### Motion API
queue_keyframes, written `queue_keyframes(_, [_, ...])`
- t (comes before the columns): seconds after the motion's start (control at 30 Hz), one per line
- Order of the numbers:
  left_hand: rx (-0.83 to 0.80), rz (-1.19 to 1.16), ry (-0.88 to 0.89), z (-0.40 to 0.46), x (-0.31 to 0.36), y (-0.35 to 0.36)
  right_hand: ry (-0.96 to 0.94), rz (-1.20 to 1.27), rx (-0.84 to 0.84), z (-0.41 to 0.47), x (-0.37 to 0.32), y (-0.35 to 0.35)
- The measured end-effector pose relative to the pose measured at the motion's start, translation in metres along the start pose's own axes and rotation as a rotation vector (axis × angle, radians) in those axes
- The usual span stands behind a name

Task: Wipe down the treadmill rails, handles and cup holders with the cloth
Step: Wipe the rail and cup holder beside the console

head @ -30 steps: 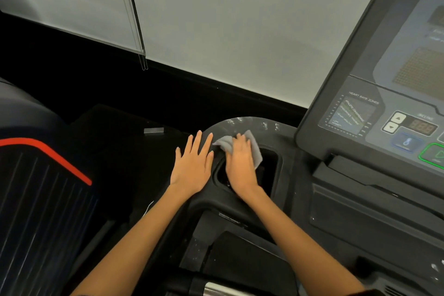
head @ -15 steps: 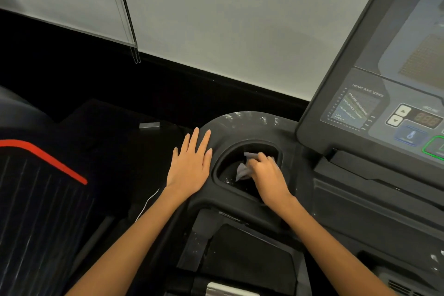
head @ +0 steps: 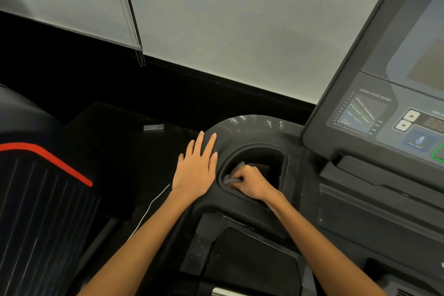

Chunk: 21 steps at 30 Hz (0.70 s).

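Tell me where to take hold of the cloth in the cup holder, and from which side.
Take the cloth by its bunched grey fold at the left inner wall of the cup holder, coming from above through the open top. The right hand already has its grip there; the left hand lies flat beside the rim.

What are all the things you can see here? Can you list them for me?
cup holder: one, black, in the treadmill's left side, beside the screen panel
cloth: one, grey, bunched inside the cup holder
screen panel: one, dark grey with buttons, on the right
white cable: one, thin, below the left wrist
other machine: one, black with a red stripe, far left
wall: light grey, behind
left hand: flat on the rim, fingers spread
right hand: in the cup holder, gripping the cloth
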<state>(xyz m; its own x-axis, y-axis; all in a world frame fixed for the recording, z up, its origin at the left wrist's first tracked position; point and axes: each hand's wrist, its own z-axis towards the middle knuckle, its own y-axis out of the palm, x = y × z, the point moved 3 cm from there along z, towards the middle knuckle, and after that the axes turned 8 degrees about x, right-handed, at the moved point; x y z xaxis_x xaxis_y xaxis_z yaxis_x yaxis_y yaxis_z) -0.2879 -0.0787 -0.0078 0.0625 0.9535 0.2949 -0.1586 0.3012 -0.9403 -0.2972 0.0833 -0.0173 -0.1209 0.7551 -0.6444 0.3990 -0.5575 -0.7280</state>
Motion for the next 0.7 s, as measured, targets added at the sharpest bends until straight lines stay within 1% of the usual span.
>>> queue_keyframes(0.07, [0.0,-0.007,0.002,0.0,0.0,0.001,0.011,-0.061,-0.151,-0.002,0.004,-0.004])
queue_keyframes(0.13, [0.003,-0.014,0.009,0.0,-0.001,0.002,0.039,-0.178,-0.233,-0.004,0.008,-0.011])
queue_keyframes(0.27, [0.011,-0.028,0.013,0.0,-0.003,0.002,0.119,-0.404,-0.286,-0.012,0.009,-0.025])
queue_keyframes(0.33, [0.013,-0.013,0.018,0.0,-0.003,0.002,0.147,-0.428,-0.312,-0.016,0.006,-0.025])
queue_keyframes(0.4, [0.007,-0.005,0.018,0.001,-0.002,0.001,0.175,-0.373,-0.328,-0.02,0.002,-0.023])
queue_keyframes(0.5, [0.018,0.007,0.014,0.0,-0.001,0.001,0.202,-0.264,-0.283,-0.024,-0.006,-0.02])
queue_keyframes(0.63, [0.026,0.019,0.011,0.001,0.0,0.002,0.193,-0.034,-0.135,-0.031,-0.027,-0.01])
queue_keyframes(0.7, [0.028,0.027,0.012,0.001,0.0,0.002,0.174,0.012,-0.045,-0.04,-0.033,-0.005])
